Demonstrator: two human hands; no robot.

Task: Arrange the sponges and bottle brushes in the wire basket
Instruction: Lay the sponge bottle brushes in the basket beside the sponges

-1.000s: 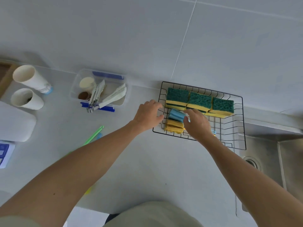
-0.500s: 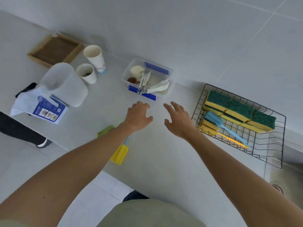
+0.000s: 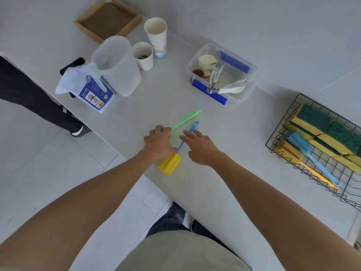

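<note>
Two bottle brushes lie on the grey counter near its front edge. One has a yellow sponge head (image 3: pixel 169 164) and a blue handle (image 3: pixel 192 130). The other shows only its green handle (image 3: pixel 185 119); its head is hidden under my left hand (image 3: pixel 159 141), which is curled over it, so I cannot see whether it grips. My right hand (image 3: pixel 199 147) hovers with fingers spread over the blue handle. The wire basket (image 3: pixel 277 137) at the right holds a row of green-and-yellow sponges (image 3: pixel 320 126), a blue brush (image 3: pixel 298 142) and a yellow brush (image 3: pixel 287 151).
A clear plastic box (image 3: pixel 252 75) with utensils stands at the back, two paper cups (image 3: pixel 156 36) and a white jug (image 3: pixel 117 65) to its left, with a blue-printed packet (image 3: pixel 93 92) and a cardboard tray (image 3: pixel 107 18). The counter's front edge runs just below my hands.
Both hands left the basket and moved left across the counter to the two loose brushes. The blue brush now lies in the basket. My view swung left.
</note>
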